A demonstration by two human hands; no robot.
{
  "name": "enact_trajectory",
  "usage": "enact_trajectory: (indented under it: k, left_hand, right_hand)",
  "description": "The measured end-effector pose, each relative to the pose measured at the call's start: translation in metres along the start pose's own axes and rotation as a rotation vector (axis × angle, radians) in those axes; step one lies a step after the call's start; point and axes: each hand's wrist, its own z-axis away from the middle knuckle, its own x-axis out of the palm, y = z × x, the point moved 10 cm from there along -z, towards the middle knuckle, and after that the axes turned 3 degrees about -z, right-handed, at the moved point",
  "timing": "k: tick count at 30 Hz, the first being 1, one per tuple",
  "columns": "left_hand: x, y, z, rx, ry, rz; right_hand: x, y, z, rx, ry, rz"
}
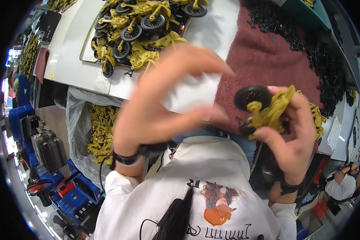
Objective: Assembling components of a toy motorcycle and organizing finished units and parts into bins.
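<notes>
A clear bag of yellow parts (102,134) is hanging at the far left below the tabletop (68,52). The left hand (160,96) is hovering empty, its fingers curled wide. The right hand (290,128) is gripping 1 yellow toy motorcycle (268,112) above the maroon mat (264,56).

The toy (268,112) in the right hand (290,136) looks like matt yellow plastic with a smooth black wheel (252,97). The mat (264,60) on the far surface (68,52) is rough maroon cloth. The bag (78,132) at left is thin, glossy clear plastic.
</notes>
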Motion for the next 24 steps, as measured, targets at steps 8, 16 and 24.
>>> enact_trajectory:
  k: [8,16,24]
  left_hand:
    - [-0.095,-0.098,0.007,-0.328,0.145,-1.144]
    - [-0.09,-0.1,0.002,-0.326,0.267,-1.118]
    - [-0.102,-0.082,0.002,-0.245,0.264,-0.963]
  right_hand:
    - [0.003,-0.084,-0.108,-0.325,-0.117,0.45]
    - [0.079,-0.059,-0.269,-0.265,-0.257,0.227]
    - [0.105,-0.058,-0.291,-0.579,0.049,0.929]
